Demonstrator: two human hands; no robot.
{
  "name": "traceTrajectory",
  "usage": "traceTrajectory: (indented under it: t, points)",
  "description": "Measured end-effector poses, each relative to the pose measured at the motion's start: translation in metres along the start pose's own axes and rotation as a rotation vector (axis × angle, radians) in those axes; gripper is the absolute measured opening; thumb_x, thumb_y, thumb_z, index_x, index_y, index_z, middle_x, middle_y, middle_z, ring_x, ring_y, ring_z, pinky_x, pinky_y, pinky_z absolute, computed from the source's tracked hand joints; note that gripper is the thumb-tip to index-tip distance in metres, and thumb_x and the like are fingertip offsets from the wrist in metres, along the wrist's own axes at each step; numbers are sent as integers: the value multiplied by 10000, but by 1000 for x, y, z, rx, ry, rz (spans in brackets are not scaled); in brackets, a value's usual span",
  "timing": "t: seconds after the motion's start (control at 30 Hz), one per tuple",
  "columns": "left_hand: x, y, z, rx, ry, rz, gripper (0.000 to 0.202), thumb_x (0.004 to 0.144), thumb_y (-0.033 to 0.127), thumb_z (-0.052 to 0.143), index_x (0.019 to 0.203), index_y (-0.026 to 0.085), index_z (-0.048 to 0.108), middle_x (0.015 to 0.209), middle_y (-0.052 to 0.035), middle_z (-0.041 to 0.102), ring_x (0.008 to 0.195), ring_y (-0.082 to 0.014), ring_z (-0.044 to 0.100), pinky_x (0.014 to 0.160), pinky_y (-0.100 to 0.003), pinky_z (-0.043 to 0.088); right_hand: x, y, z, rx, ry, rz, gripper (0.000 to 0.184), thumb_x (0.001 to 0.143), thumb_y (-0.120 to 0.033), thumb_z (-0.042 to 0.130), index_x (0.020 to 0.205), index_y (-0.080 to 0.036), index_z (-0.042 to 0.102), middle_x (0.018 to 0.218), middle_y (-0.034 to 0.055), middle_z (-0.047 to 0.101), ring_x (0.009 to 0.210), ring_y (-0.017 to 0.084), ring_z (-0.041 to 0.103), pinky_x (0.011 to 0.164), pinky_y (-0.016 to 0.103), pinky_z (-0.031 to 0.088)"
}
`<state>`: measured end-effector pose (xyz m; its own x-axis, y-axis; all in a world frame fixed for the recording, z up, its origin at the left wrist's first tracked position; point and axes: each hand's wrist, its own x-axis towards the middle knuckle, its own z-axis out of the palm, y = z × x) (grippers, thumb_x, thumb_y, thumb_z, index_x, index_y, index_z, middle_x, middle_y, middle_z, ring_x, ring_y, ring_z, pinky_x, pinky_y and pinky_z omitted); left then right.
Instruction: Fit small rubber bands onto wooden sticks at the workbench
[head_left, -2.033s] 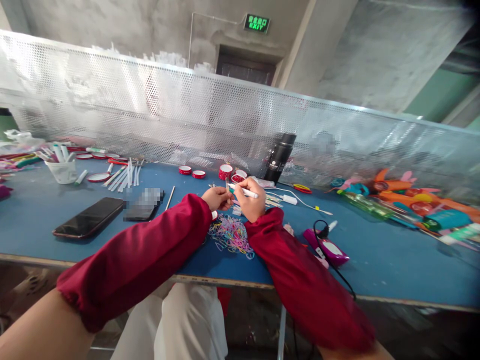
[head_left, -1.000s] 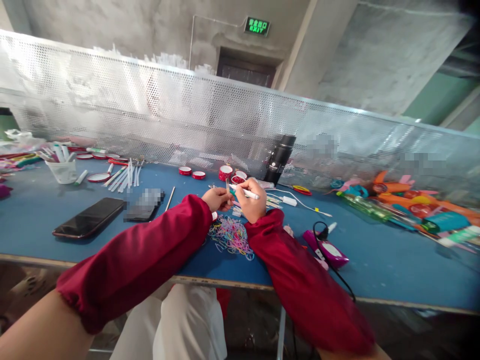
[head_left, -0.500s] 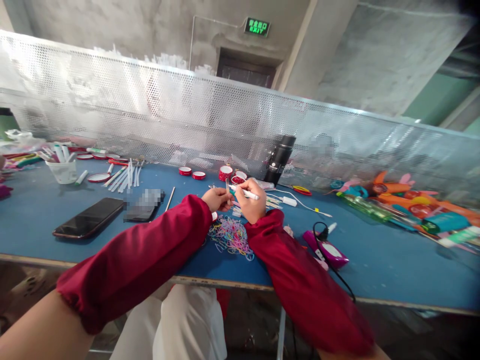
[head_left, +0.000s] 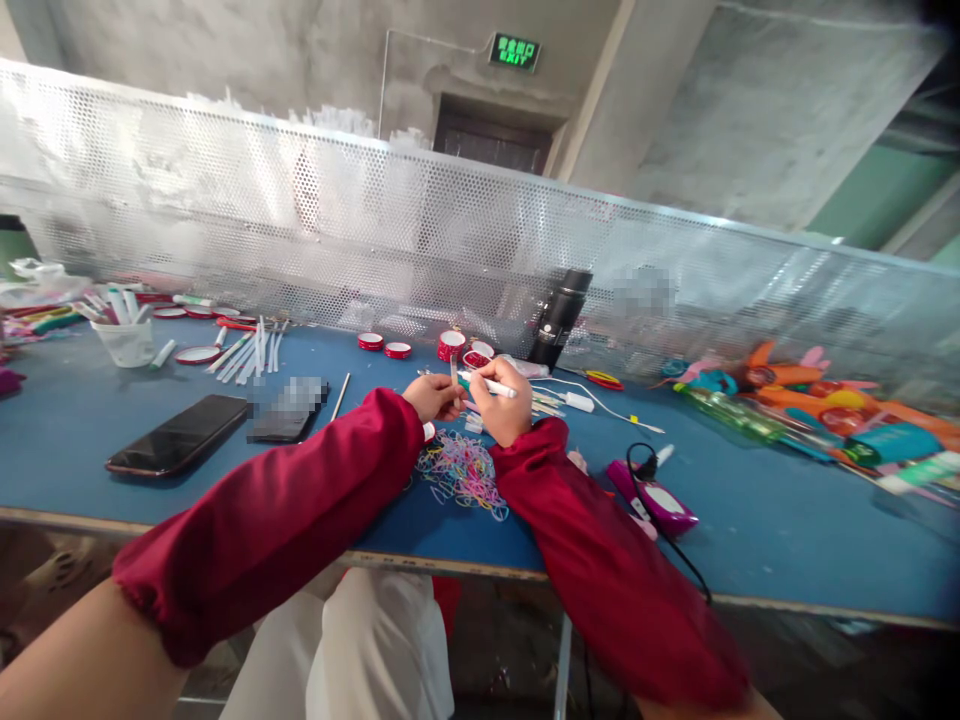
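Note:
Pinched in my left hand [head_left: 433, 397] is a thin, flat wooden stick [head_left: 454, 375], held upright. My right hand [head_left: 507, 402] is closed around a white marker [head_left: 496, 387] with a green end, whose front end points left at the stick. Tip and stick are very close; whether they touch I cannot tell. Below both hands lies a loose heap of coloured rubber bands [head_left: 466, 474]. Several thin sticks [head_left: 550, 403] lie on the table just right of my right hand.
Two phones, one black [head_left: 180, 436] and one partly blurred [head_left: 289, 420], lie left. Behind the hands stand red tape rolls [head_left: 451, 346] and a black bottle [head_left: 561, 320]. A purple device [head_left: 652, 498] with a black cable sits right. A cup of markers [head_left: 124, 342] is far left.
Almost nothing differs. The marker and the stick have shifted very slightly; both hands keep their hold and place.

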<state>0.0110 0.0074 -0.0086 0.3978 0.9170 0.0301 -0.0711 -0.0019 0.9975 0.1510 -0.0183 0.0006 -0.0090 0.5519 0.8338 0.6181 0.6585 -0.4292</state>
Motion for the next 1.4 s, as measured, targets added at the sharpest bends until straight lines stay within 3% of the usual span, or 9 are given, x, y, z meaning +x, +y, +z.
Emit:
traceTrajectory:
  t: [0.67,1.07,1.3,1.4]
  points:
    - [-1,0,0,8,4,19,150,861,244,580,765,130,563,573,29,588,424,-47,505,517,-184,439,-1,0,2,37,-37,-8,102,799,-272,553,712,-221,537,616,-28,572,553,131,530,546,260,401]
    - [0,1,-1,-5,11,-10,118,885,186,525,801,129,585,587,22,596,452,-59,524,527,-189,447,2,5,-2,-67,50,-3,132,802,-261,545,678,-217,533,583,-36,535,541,125,502,551,253,387]
    - [0,-2,-2,58,-24,30,134,887,212,524,806,131,593,648,11,628,434,-48,521,411,-160,330,0,7,4,138,0,107,219,903,-378,472,984,-227,607,720,0,670,613,142,619,614,266,481]
    - [-1,0,-2,47,-40,25,146,902,221,503,826,129,586,683,-2,640,464,-61,568,402,-159,330,0,11,7,178,7,143,219,872,-386,520,989,-223,609,733,12,683,643,158,645,641,287,509]
